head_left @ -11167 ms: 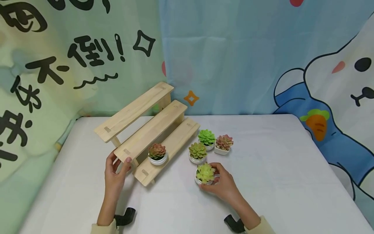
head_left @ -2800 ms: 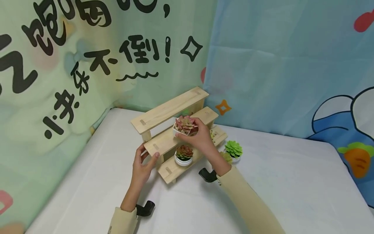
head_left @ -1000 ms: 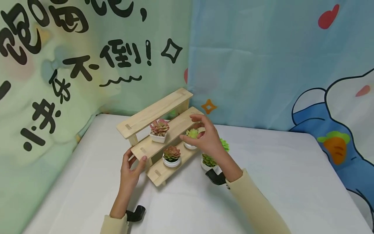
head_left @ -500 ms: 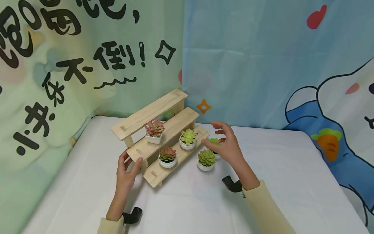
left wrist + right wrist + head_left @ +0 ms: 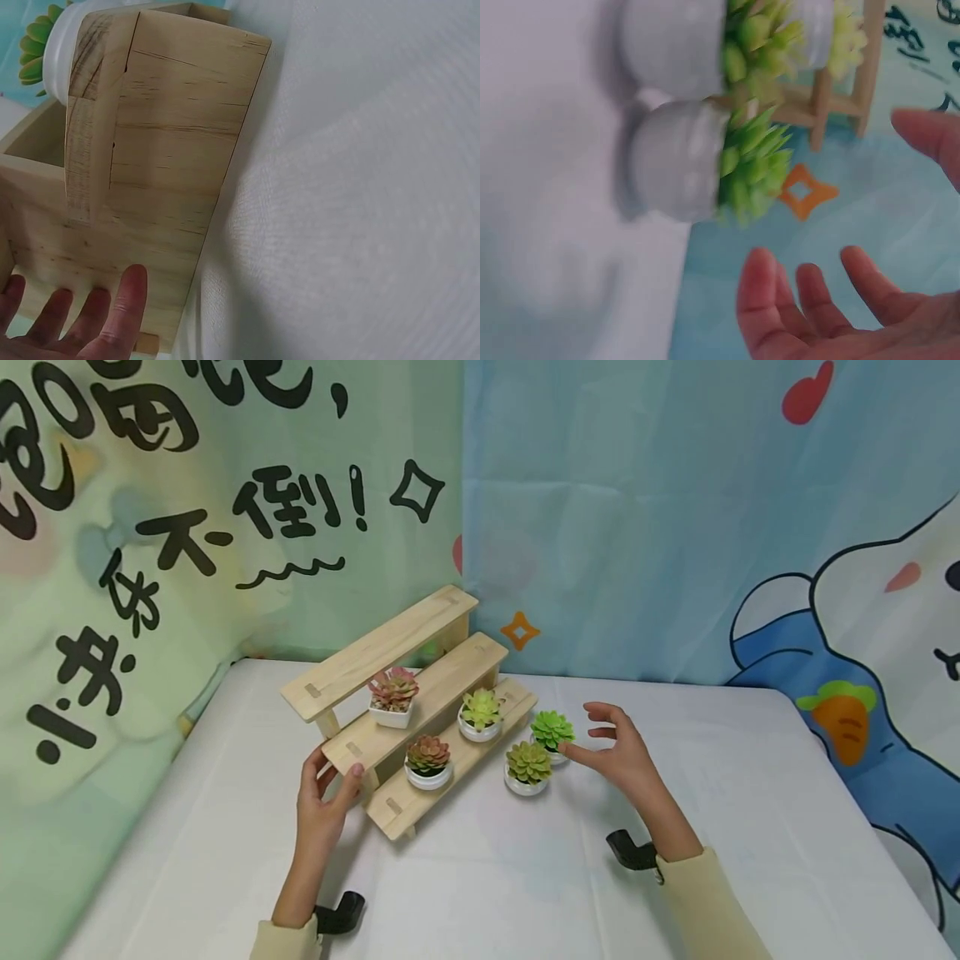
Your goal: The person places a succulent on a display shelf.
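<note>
On the white tabletop (image 5: 487,885), a pale wooden three-tier stand (image 5: 378,652) carries a pink succulent (image 5: 393,690) mid-level, a reddish succulent (image 5: 428,756) and a yellow-green succulent (image 5: 481,710) below. Just right stand a bright green succulent (image 5: 552,729) and an olive succulent (image 5: 528,762). The left hand (image 5: 322,806) grips the middle tier's (image 5: 446,681) left end; the right hand (image 5: 622,758), loosely spread, holds nothing. Only the right wrist view clearly shows its gap from the bright green succulent.

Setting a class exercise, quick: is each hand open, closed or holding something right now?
Left hand: holding the shelf at its left end.
Right hand: open, holding nothing, by the bright green plant.
</note>
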A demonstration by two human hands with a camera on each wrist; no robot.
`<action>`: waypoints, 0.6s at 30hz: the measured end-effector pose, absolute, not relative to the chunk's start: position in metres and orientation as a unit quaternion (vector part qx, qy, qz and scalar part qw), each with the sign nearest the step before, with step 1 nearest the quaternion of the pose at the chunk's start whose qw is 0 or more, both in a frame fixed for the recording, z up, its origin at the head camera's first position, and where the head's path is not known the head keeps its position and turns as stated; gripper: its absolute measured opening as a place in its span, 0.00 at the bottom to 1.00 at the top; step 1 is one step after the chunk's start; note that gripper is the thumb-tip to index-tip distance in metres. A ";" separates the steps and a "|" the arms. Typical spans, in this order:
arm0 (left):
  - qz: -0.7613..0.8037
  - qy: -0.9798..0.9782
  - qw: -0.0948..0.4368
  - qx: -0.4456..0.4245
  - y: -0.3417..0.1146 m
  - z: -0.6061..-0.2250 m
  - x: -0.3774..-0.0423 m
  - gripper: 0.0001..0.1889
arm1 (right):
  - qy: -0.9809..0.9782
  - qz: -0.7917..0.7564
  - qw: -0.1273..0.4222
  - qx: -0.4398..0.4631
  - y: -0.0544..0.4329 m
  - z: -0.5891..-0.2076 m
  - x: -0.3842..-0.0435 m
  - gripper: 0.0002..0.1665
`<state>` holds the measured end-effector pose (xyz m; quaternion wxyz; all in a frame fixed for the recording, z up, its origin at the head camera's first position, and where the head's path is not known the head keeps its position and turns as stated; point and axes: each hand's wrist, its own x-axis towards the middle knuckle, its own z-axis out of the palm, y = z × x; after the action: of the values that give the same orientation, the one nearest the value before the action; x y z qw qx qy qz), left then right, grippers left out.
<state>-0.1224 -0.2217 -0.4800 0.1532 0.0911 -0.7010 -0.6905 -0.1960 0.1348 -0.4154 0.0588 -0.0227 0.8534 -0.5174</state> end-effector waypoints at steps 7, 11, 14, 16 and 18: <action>-0.688 -0.703 0.153 0.093 -0.221 -0.479 -0.122 0.31 | 0.848 -0.516 0.122 -0.005 0.145 -0.434 -0.203 0.49; -0.689 -0.702 0.152 0.094 -0.221 -0.479 -0.122 0.32 | 0.831 -0.538 0.140 -0.002 0.148 -0.446 -0.211 0.47; -0.688 -0.704 0.151 0.094 -0.221 -0.480 -0.122 0.32 | 0.820 -0.553 0.145 -0.010 0.150 -0.454 -0.216 0.46; -0.687 -0.705 0.151 0.093 -0.221 -0.480 -0.122 0.32 | 0.818 -0.555 0.146 -0.018 0.150 -0.459 -0.219 0.45; -0.686 -0.706 0.151 0.094 -0.221 -0.480 -0.122 0.32 | 0.822 -0.550 0.146 -0.023 0.149 -0.461 -0.221 0.45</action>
<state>-0.1217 -0.2213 -0.4797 0.1509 0.0935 -0.7056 -0.6861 -0.2210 0.1492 -0.4614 0.1465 -0.0230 0.8221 -0.5496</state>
